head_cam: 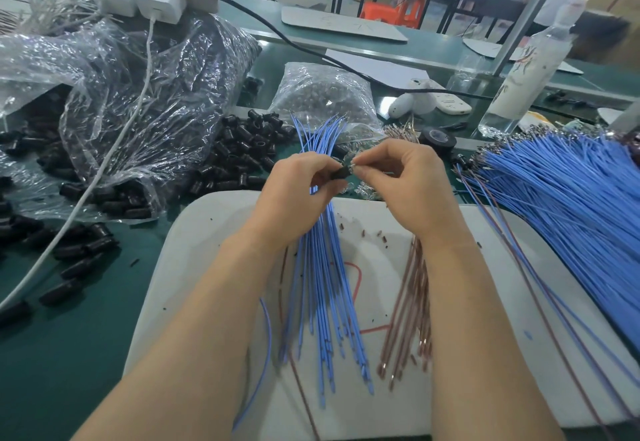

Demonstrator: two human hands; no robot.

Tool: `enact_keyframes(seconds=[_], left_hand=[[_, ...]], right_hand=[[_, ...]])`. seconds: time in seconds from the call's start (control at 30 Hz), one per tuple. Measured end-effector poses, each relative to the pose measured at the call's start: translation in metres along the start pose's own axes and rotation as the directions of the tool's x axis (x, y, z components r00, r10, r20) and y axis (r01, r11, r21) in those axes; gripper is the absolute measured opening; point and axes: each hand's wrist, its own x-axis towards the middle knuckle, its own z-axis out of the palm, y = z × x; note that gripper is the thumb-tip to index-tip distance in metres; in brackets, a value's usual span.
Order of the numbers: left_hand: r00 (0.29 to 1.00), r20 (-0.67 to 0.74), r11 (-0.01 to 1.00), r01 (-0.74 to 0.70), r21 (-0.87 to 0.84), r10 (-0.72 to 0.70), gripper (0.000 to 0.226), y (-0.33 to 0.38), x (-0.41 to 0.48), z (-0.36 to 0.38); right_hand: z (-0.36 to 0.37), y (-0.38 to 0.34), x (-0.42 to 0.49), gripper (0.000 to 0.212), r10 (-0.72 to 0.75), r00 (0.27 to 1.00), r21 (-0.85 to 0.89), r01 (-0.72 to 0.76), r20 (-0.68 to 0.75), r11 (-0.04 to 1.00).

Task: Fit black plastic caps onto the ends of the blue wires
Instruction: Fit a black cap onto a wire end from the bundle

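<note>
Both hands meet over the far edge of the white pad [207, 232], a black cap [341, 173] between them.

I record, past the pad's far-left corner, a clear bag [138, 94] of caps and a loose heap of caps [239, 153]. A broad fan of blue wires [571, 198] lies off the pad's right edge. Over the pad's middle, the left hand [298, 187] curls around a blue wire bundle [322, 267] and holds the cap. The right hand [405, 187] pinches a small shiny tip [353, 163] at the cap's right end.

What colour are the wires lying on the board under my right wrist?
The wires are reddish brown, clearest in the head view.
</note>
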Motion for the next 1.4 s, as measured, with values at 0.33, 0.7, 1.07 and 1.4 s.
enact_keyframes(seconds=[0.33, 0.7, 1.07, 1.4], left_hand=[[0.998, 0.050, 0.997, -0.041, 0.069, 0.037, 0.013, 0.000, 0.001, -0.001], [0.989, -0.095, 0.993, 0.109, -0.054, -0.114, 0.016, 0.000, 0.001, 0.000], [0.989, -0.114, 0.987, 0.077, -0.142, -0.094, 0.014, 0.000, 0.001, 0.001], [0.996, -0.087, 1.000, 0.007, 0.016, -0.005, 0.012, 0.001, 0.001, 0.000]], right_hand=[[0.000, 0.007, 0.001, 0.016, 0.006, 0.999, 0.032, -0.008, 0.052, 0.999], [0.003, -0.001, 0.001, 0.022, 0.021, 0.999, 0.143, -0.014, -0.048, 0.990], [0.013, -0.009, -0.002, 0.005, -0.070, 0.996, 0.007, 0.070, -0.055, 0.998], [0.014, -0.010, -0.002, 0.004, -0.120, 0.988, -0.155, 0.104, -0.100, 0.982]])
